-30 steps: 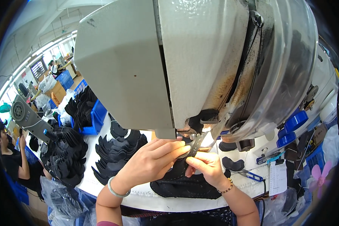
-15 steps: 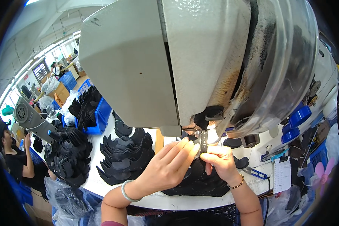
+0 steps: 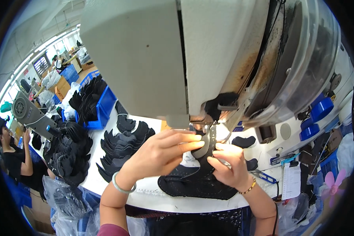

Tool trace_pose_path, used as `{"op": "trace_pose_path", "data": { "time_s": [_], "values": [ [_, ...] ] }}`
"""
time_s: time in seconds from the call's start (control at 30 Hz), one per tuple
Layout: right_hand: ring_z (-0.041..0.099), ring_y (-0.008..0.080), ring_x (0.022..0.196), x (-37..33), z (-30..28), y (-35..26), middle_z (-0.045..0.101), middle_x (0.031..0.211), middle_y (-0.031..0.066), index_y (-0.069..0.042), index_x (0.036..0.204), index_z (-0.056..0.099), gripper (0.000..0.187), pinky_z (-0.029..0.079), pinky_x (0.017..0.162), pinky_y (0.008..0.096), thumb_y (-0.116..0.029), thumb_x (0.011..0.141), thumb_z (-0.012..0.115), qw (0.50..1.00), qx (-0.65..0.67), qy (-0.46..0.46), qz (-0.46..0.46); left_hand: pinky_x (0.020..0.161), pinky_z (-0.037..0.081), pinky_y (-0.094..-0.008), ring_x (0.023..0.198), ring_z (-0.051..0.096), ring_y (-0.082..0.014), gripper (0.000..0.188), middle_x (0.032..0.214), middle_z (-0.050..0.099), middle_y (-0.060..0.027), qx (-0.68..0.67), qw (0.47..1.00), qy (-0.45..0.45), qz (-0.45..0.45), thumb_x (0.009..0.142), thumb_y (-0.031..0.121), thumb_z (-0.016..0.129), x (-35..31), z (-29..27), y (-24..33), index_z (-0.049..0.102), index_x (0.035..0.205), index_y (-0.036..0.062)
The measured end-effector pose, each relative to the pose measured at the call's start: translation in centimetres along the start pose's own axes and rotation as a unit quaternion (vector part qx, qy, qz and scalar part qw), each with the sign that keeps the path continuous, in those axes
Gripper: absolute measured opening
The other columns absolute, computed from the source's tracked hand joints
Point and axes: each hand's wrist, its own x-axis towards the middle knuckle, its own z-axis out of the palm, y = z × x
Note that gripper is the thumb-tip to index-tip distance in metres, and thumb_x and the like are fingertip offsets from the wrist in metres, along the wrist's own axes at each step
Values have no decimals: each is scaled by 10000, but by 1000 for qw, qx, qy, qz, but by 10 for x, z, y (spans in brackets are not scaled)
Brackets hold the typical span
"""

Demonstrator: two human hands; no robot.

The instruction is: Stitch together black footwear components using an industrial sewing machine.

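Note:
My left hand (image 3: 161, 151) and my right hand (image 3: 230, 165) meet under the head of a large grey sewing machine (image 3: 208, 59). Both pinch a curved black shoe piece (image 3: 206, 146) held up against the needle area. The left fingers lie over its left side, the right fingers grip its lower right edge. Beneath the hands lies a pile of black shoe pieces (image 3: 196, 183) on the white table (image 3: 145, 192). A bracelet shows on each wrist.
Rows of stacked black cut pieces (image 3: 122, 145) lie left of my hands. A blue bin (image 3: 102, 110) with more black pieces stands behind them. A person in black (image 3: 15, 161) sits at far left by another machine. Blue parts (image 3: 316, 116) and a paper sheet (image 3: 291, 181) are at right.
The camera has come closer to the machine. My hands have shifted the black piece slightly up and right toward the needle, both still pinching it.

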Motion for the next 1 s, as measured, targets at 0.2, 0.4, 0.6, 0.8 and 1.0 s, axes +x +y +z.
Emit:
{"op": "trace_pose_path", "data": {
  "time_s": [0.2,0.4,0.6,0.8,1.0],
  "values": [
    [594,165,974,19,-2,5,621,1048,3,-121,877,616,197,463,794,276,-63,715,711,999,9,15,-41,782,501,-327,997,616,-227,309,1044,650,-26,-9,995,93,40,688,70,711,-9,21,-18,690,996,72],
    [612,158,945,22,-3,7,645,1040,11,-118,890,582,231,459,781,263,-56,708,709,998,6,13,-67,788,528,-324,977,627,-217,341,1034,636,-38,76,986,99,106,705,105,713,-11,21,-20,669,1041,71],
    [626,151,910,23,-3,12,646,1031,8,-131,858,579,222,484,754,244,-52,693,705,995,-5,36,-96,802,534,-309,966,637,-214,315,1008,644,-63,119,976,113,145,686,85,652,-7,22,-17,676,998,55],
    [622,142,941,15,-2,3,638,1045,-13,-143,894,588,187,455,719,245,-104,733,675,995,-44,18,-87,780,545,-290,956,642,-211,248,997,649,-62,151,968,130,155,716,69,637,-12,23,-15,683,957,31],
    [629,144,899,11,-3,-5,644,1001,-18,-151,945,578,282,423,687,266,-65,718,722,997,-52,13,-52,800,546,-297,947,637,-201,213,1011,645,-53,149,964,143,168,756,82,634,-13,26,-18,684,956,32]
  ]
}}
